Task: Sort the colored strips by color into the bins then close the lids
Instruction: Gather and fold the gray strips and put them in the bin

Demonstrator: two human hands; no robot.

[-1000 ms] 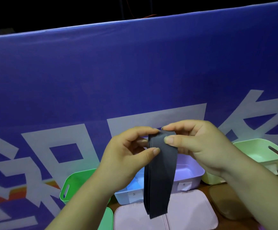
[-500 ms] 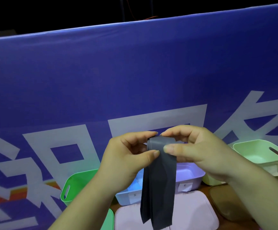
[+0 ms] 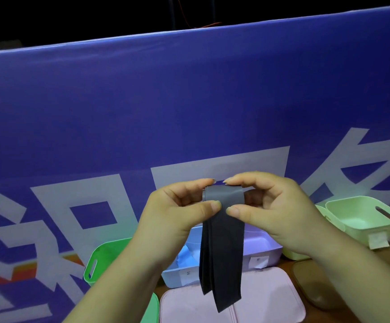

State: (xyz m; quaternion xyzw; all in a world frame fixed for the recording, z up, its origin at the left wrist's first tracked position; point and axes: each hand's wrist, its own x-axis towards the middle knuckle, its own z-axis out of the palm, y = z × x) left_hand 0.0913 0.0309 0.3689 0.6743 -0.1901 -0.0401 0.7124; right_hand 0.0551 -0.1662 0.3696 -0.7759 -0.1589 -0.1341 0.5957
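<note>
Head view: left hand (image 3: 177, 213) and right hand (image 3: 275, 210) together pinch the dark grey strips (image 3: 222, 252) at the top end.
I see the fingers (image 3: 243, 212) and thumbs of both hands curled onto the folded top. The strips hang straight down below them, long axis vertical, with the free ends in front of the lavender bin (image 3: 266, 251) and pink lid (image 3: 271, 299) on the surface. Neither hand is nearer. I cannot tell which bin takes grey.
</note>
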